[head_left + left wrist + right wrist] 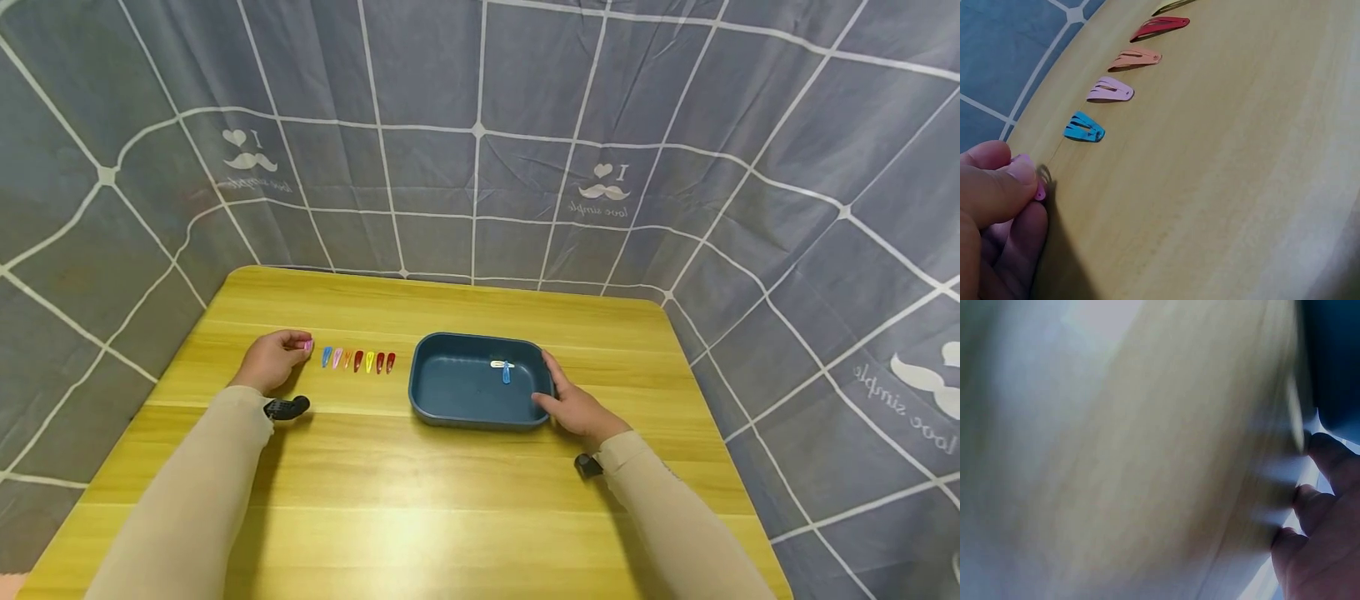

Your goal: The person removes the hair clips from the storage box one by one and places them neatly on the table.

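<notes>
**Hands at the tray and the clip row**

Right hand point(573, 406) rests against the right wall of the blue tray point(450, 408), thumb on the rim and fingers curled round the outside. Left hand point(273, 358) pinches a pink hair clip point(1039, 189) between thumb and fingertips, at the left end of the clip row point(358, 360) on the wooden table point(420, 500). Two clips point(502, 367) lie inside the tray.

left hand point(276, 358) pinching, right hand point(573, 406) gripping
</notes>
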`<state>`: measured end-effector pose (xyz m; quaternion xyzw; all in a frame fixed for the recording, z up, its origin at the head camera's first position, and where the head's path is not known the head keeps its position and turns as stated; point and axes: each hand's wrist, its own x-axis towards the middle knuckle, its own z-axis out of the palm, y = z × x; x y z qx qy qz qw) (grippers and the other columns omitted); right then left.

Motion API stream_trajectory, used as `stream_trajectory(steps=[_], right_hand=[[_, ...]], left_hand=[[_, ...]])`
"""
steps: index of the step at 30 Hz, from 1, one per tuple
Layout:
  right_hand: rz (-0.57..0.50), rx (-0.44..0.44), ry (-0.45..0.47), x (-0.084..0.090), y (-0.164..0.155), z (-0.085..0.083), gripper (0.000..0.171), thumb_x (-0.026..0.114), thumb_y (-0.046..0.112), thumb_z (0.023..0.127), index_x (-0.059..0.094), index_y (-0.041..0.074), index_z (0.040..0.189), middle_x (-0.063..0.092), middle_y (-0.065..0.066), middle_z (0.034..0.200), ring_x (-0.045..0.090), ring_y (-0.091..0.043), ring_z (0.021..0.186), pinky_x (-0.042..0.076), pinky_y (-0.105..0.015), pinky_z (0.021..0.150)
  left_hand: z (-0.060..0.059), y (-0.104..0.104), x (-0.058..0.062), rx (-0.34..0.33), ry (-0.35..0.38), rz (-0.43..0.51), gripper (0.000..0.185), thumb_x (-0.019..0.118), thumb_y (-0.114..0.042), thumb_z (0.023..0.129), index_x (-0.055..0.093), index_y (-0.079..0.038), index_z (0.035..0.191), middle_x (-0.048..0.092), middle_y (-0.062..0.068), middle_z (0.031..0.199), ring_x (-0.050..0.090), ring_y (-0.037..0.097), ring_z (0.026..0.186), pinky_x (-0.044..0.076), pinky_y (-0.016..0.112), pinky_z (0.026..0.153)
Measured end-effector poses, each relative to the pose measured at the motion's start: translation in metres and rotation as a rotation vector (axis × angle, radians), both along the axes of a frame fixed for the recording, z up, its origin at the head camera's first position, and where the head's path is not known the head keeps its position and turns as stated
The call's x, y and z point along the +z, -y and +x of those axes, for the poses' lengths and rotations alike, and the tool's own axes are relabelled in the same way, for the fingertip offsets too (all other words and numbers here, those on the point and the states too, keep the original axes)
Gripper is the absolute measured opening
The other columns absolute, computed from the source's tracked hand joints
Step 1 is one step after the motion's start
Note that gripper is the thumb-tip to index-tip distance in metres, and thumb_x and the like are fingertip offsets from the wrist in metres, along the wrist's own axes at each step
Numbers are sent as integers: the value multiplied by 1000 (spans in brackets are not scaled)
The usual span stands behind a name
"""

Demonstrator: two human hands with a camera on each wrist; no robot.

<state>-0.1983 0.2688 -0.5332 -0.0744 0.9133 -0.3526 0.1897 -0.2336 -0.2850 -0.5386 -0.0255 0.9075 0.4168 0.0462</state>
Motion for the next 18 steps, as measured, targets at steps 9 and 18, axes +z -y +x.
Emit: stream_trajectory(steps=[9, 18], right_hand=[[-25, -23, 16, 0, 2, 1, 86, 57, 48, 106, -5, 55, 164, 25, -17, 173, 39, -49, 151, 31, -65, 122], [-87, -28, 50, -1, 1, 2, 87, 59, 46, 105, -5, 59, 162, 21, -16, 175, 29, -45, 157, 24, -64, 127]], left_hand=[[-5, -3, 1, -50, 15, -95, 39, 60, -17, 108, 61, 4, 141, 67, 27, 130, 61, 42, 121, 44, 59, 111], [-3, -6, 7, -82, 26, -143, 35, 59, -13, 108, 62, 4, 139, 65, 27, 129, 59, 43, 121, 43, 60, 111]])
